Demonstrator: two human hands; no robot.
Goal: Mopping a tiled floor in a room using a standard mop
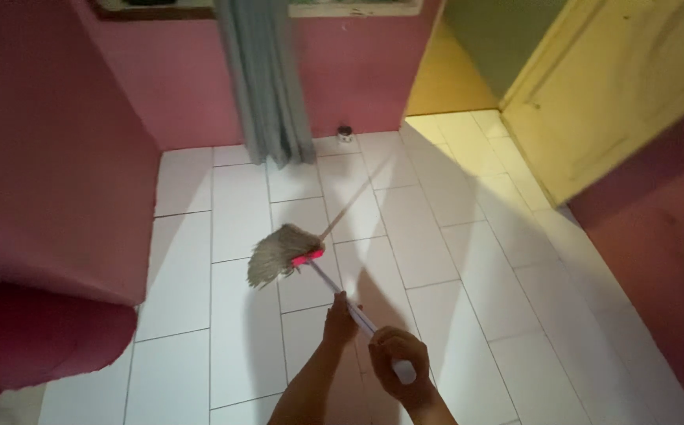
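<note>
Both hands (393, 358) grip mop (283, 256) (open tiles (452, 260) rightward).

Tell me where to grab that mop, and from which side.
Grip the mop on its thin white handle, near the upper end, coming from above: the shaft slants up toward the person, head down on the tile floor. The left hand and right hand already wrap it there.

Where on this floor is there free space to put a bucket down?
Bare tiles lie right of the mop, toward the yellow door, and left of it beside the red cover. It is crowded under the curtain, near a small object.
</note>
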